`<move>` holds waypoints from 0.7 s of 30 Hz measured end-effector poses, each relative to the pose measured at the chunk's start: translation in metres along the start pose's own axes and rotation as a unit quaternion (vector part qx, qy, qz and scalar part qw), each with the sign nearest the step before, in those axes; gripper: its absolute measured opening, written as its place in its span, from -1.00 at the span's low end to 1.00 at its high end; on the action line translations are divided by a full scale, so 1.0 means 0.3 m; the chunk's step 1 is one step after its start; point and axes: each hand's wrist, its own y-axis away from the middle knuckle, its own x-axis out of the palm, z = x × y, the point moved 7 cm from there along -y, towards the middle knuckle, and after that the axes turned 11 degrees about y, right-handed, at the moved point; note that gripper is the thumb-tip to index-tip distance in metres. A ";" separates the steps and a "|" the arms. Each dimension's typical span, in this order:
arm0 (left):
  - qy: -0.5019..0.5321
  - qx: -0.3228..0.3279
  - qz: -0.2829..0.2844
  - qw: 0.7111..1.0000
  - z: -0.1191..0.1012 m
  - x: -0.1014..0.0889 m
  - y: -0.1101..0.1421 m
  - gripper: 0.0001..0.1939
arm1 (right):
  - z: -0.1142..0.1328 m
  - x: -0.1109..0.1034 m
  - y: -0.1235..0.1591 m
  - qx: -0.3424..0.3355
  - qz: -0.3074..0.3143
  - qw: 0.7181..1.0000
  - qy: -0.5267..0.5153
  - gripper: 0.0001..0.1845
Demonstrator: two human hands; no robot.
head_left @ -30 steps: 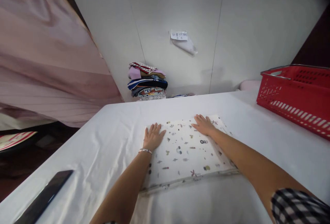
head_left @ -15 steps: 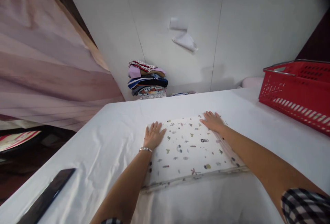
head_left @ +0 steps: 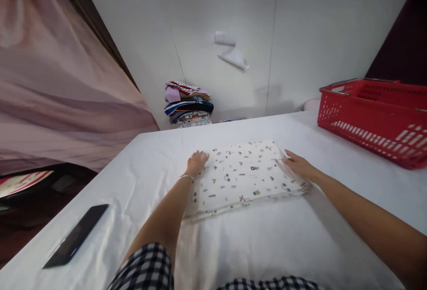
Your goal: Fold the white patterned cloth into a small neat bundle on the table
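Note:
A white cloth (head_left: pixel 240 174) with small printed motifs lies folded into a flat rectangle in front of me, its layers showing along the near edge. At its far left corner my left hand (head_left: pixel 196 163) has its fingers bent and closed on the fabric; a bracelet circles that wrist. My right hand (head_left: pixel 300 166) rests against the right edge, fingers stretched toward the cloth and partly apart. Some of its fingertips touch the fabric, and its underside is hidden.
A dark phone-like slab (head_left: pixel 76 235) lies at the left on the white-covered table (head_left: pixel 150 156). A red plastic basket (head_left: pixel 370 121) stands at the right. Several folded garments (head_left: pixel 189 103) are stacked beyond the far edge by the wall. A pink curtain (head_left: pixel 66 85) hangs at the left.
Both hands lay flat on the cloth before. The left fingers have curled at the far left corner, and the right hand has slid off the top to the right edge.

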 end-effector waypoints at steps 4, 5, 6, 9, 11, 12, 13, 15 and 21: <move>-0.001 0.069 0.035 0.997 -0.072 0.034 0.135 -0.38 | -0.086 -0.055 0.123 0.097 0.063 0.984 -0.136 -0.21; -0.008 0.096 0.050 0.994 -0.093 0.058 0.190 -0.40 | -0.093 -0.059 0.147 0.112 0.081 0.978 -0.159 -0.21; -0.015 0.125 0.063 0.990 -0.113 0.083 0.249 -0.41 | -0.098 -0.062 0.167 0.125 0.095 0.972 -0.173 -0.23; -0.040 0.214 0.076 0.973 -0.160 0.143 0.427 -0.44 | -0.102 -0.067 0.199 0.144 0.104 0.968 -0.175 -0.41; -0.055 0.250 0.054 0.965 -0.171 0.155 0.513 -0.45 | -0.097 -0.060 0.206 0.142 0.118 0.970 -0.156 -0.58; -0.062 0.260 0.037 0.963 -0.170 0.154 0.543 -0.45 | -0.094 -0.054 0.208 0.141 0.127 0.971 -0.144 -0.63; -0.067 0.264 0.021 0.962 -0.166 0.149 0.565 -0.45 | -0.093 -0.049 0.208 0.142 0.134 0.972 -0.131 -0.64; -0.076 0.264 -0.009 0.962 -0.151 0.137 0.589 -0.47 | -0.096 -0.042 0.209 0.151 0.144 0.973 -0.102 -0.59; -0.091 0.257 -0.045 0.961 -0.123 0.138 0.612 -0.44 | -0.124 -0.039 0.220 0.160 0.150 0.972 -0.089 -0.55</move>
